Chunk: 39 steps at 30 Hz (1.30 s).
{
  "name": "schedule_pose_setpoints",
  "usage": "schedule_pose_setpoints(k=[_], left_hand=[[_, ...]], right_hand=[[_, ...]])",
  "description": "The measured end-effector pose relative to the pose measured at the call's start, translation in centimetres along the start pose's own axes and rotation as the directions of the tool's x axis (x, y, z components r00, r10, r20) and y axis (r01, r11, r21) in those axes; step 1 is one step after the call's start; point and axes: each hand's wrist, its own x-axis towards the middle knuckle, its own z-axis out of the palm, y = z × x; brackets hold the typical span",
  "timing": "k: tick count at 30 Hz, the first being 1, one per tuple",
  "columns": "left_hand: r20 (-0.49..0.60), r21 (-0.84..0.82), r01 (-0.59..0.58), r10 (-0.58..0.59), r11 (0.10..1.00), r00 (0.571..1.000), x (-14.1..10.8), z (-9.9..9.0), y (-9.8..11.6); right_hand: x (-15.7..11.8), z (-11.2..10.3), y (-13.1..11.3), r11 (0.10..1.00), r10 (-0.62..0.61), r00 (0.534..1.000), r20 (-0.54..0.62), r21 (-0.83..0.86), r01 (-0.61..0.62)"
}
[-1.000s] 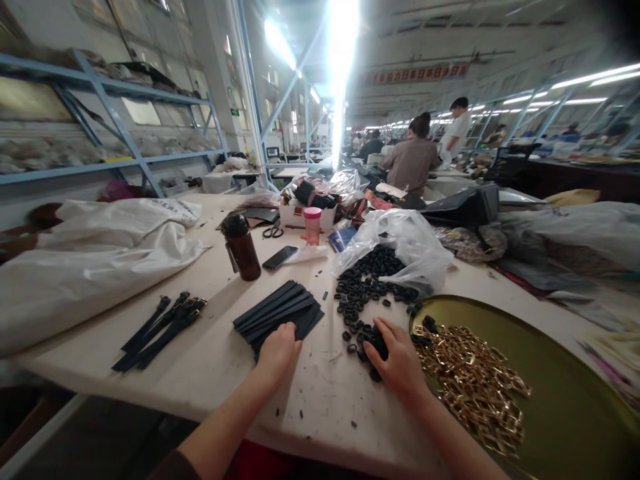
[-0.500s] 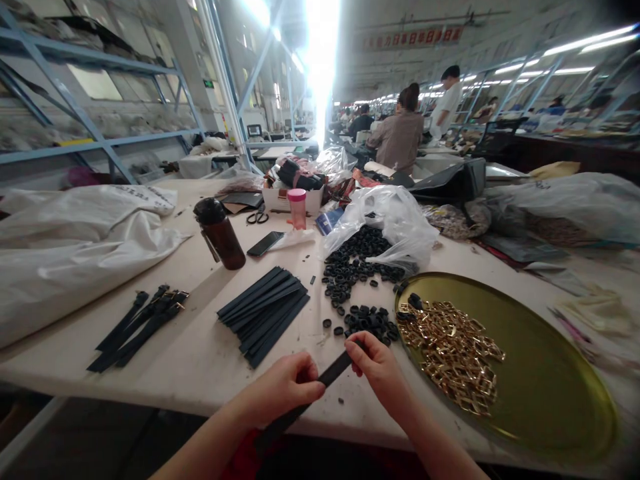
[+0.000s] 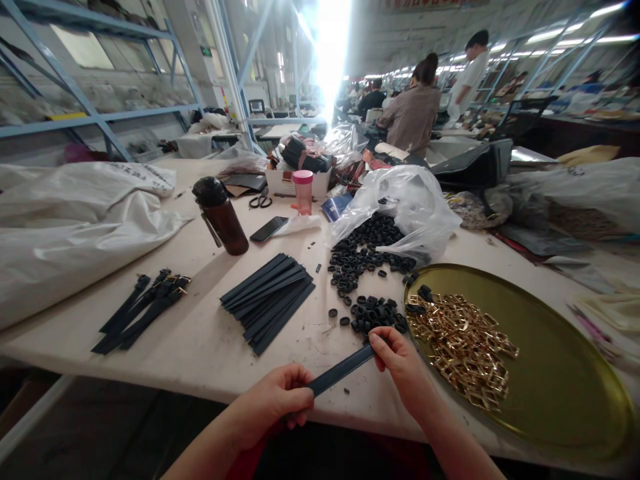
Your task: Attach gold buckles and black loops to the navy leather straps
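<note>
A flat black strap (image 3: 343, 371) is stretched between my two hands above the table's front edge. My left hand (image 3: 285, 399) is closed on its lower end, thumb on top. Its upper end is pinched by my right hand (image 3: 393, 352), close to a heap of small black loops (image 3: 376, 313). Left of the loops lies a fanned stack of black straps (image 3: 270, 300). Gold buckles (image 3: 467, 343) are piled on a round gold tray (image 3: 565, 373) to my right. Several straps with buckles fitted (image 3: 145, 310) rest at the far left.
A dark brown bottle (image 3: 223, 217), a phone (image 3: 269, 229), scissors (image 3: 260, 199) and a pink-lidded cup (image 3: 303, 192) stand or lie farther back. More loops spill from a clear plastic bag (image 3: 400, 200). White sacking (image 3: 85, 240) covers the left side. People (image 3: 413, 110) are in the background.
My hands have moved apart along the strap, the right one shifting right. More of the strap shows between them, and it lies at a shallower slant. The view has shifted slightly.
</note>
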Motion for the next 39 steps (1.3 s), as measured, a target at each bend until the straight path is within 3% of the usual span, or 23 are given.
schedule_pose_setpoints(k=[6, 10, 13, 19, 22, 25, 27, 29, 32, 36, 37, 39], left_hand=[[-0.071, -0.151, -0.042, 0.032, 0.988, 0.997, -0.1, -1.1, -1.2], [-0.044, -0.225, -0.082, 0.074, 0.971, 0.996, -0.3, -1.5, -1.7], [-0.033, -0.224, -0.106, 0.101, 0.969, 0.994, -0.5, -1.3, -1.8], [-0.120, -0.202, -0.175, 0.153, 0.964, 0.981, -0.8, -0.5, -2.0], [-0.188, -0.200, -0.296, 0.260, 0.934, 0.947, -0.9, -0.3, -1.8], [-0.243, -0.128, -0.455, 0.417, 0.881, 0.876, -1.1, -0.2, -0.8], [-0.265, -0.098, -0.540, 0.501, 0.836, 0.824, -1.1, -0.2, 0.3], [-0.293, -0.101, -0.576, 0.530, 0.811, 0.796, -1.1, -0.1, 1.5], [-0.319, -0.080, -0.526, 0.478, 0.847, 0.818, -0.6, 0.4, 2.8], [-0.273, -0.060, -0.275, 0.249, 0.960, 0.929, 1.0, 1.7, 2.4], [-0.262, -0.080, -0.219, 0.192, 0.972, 0.946, 1.5, 2.0, 2.0], [-0.240, -0.143, -0.149, 0.112, 0.978, 0.964, 2.1, 2.3, 1.0]], right_hand=[[0.2, -0.9, 1.3, 1.000, -0.012, 0.999, -0.031, -0.027, 0.011], [-0.1, -1.1, 1.6, 0.998, -0.007, 0.998, -0.056, -0.062, 0.004], [-0.3, -1.3, 1.7, 0.995, -0.019, 0.997, -0.072, -0.097, 0.012], [-0.4, -2.0, 1.9, 0.992, -0.022, 0.997, -0.068, -0.123, 0.013], [-1.1, -1.4, 2.1, 0.990, -0.017, 0.999, -0.030, -0.138, 0.012], [-2.5, 0.1, 2.6, 0.989, -0.001, 0.995, 0.096, -0.150, 0.016], [-3.3, 1.1, 2.6, 0.960, -0.069, 0.979, 0.193, -0.254, 0.118], [-3.4, 1.8, 2.0, 0.844, -0.221, 0.936, 0.274, -0.427, 0.324], [-1.5, 2.3, 0.2, 0.523, -0.429, 0.841, 0.329, -0.669, 0.528], [2.7, 3.1, -1.5, 0.011, -0.445, 0.790, 0.421, -0.880, 0.475], [3.5, 3.3, -1.6, -0.059, -0.431, 0.784, 0.447, -0.881, 0.470], [4.4, 3.7, -1.5, -0.107, -0.413, 0.767, 0.491, -0.862, 0.495]])
